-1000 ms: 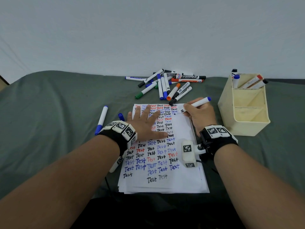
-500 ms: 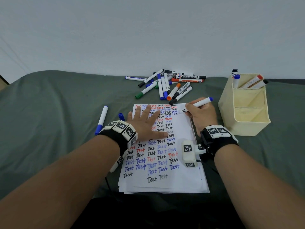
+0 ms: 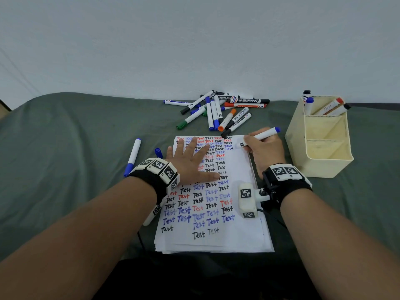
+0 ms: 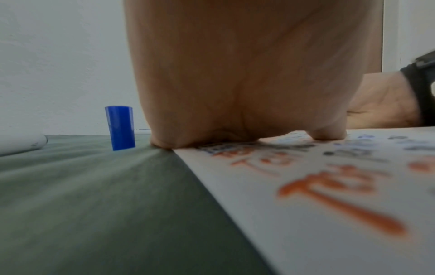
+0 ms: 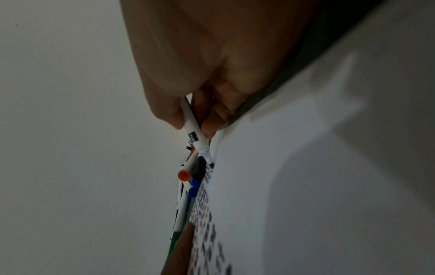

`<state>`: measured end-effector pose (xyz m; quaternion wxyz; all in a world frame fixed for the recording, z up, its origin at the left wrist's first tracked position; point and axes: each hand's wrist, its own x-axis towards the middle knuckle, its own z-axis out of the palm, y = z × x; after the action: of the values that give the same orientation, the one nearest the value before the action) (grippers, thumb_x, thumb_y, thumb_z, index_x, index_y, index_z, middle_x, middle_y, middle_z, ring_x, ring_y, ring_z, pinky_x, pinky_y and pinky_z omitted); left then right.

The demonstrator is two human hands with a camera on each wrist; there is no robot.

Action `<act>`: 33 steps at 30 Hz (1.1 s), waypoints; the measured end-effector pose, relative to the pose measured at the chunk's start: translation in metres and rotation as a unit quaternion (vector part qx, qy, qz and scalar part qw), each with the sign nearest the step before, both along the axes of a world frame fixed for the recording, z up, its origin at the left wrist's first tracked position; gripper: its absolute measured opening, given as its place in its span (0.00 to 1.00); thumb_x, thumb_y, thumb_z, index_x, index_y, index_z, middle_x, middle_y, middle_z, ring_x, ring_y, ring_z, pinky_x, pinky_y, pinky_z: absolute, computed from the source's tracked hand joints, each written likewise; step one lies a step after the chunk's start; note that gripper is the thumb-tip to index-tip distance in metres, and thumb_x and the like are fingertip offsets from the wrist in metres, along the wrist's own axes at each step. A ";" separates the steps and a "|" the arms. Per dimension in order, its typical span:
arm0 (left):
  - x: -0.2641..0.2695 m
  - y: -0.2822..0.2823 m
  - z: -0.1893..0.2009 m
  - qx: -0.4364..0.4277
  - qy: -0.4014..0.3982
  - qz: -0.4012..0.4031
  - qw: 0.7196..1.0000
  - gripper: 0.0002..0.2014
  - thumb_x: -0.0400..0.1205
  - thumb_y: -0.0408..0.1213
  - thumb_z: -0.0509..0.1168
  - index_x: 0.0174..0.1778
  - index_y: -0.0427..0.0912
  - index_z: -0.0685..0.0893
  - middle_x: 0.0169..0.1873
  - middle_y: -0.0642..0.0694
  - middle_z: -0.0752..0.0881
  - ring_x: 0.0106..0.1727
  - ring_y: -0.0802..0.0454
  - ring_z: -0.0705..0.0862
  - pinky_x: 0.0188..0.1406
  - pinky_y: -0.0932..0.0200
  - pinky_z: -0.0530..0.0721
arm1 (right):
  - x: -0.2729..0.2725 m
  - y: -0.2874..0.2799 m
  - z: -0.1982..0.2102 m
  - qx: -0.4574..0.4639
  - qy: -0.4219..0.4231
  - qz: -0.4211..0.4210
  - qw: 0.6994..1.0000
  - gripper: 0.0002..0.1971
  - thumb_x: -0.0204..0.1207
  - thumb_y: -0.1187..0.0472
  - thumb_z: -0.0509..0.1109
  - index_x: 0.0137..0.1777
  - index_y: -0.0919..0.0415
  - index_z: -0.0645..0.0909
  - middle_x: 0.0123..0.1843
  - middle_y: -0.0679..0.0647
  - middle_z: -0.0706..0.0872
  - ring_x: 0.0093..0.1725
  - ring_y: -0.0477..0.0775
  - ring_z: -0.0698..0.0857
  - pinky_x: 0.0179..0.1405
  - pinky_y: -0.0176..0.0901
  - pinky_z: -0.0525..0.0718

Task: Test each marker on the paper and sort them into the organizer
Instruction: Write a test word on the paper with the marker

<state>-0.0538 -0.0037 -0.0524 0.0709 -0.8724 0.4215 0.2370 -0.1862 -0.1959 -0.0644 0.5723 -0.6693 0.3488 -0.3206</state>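
Note:
A stack of white paper [image 3: 238, 213] covered with rows of "Test" words lies in front of me. My left hand [image 3: 190, 161] lies flat on it with fingers spread, pressing it down; the left wrist view shows the palm on the paper's edge [image 4: 306, 186]. My right hand [image 3: 264, 148] grips an uncapped white marker with a blue end [image 3: 259, 136], its tip on the paper near the top right rows. In the right wrist view the fingers [image 5: 207, 126] pinch the marker [image 5: 194, 130] close to its tip. A cream organizer [image 3: 320, 137] stands to the right, with several markers in its back compartment.
A pile of loose markers [image 3: 218, 111] lies beyond the paper near the wall. A blue-capped marker [image 3: 132, 156] and a loose blue cap [image 3: 158, 152] sit left of the paper; the cap stands upright [image 4: 120, 128] beside my left hand. Green cloth covers the table.
The right hand and its marker have shifted slightly right along the paper's top rows. The left hand has stayed flat on the paper.

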 end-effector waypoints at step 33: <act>0.002 0.000 -0.001 -0.004 0.001 -0.005 1.000 0.63 0.51 0.93 0.38 0.82 0.71 0.28 0.84 0.54 0.24 0.85 0.38 0.25 0.82 0.28 0.33 | -0.026 0.032 0.008 0.253 -0.214 0.061 0.941 0.05 0.73 0.71 0.80 0.43 0.62 0.88 0.42 0.61 0.90 0.40 0.54 0.90 0.45 0.42 0.90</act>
<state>-0.0519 -0.0035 -0.0534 0.0682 -0.8704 0.4267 0.2358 -0.2122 -0.1644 -0.0568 0.8026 -0.4377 0.2463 -0.3219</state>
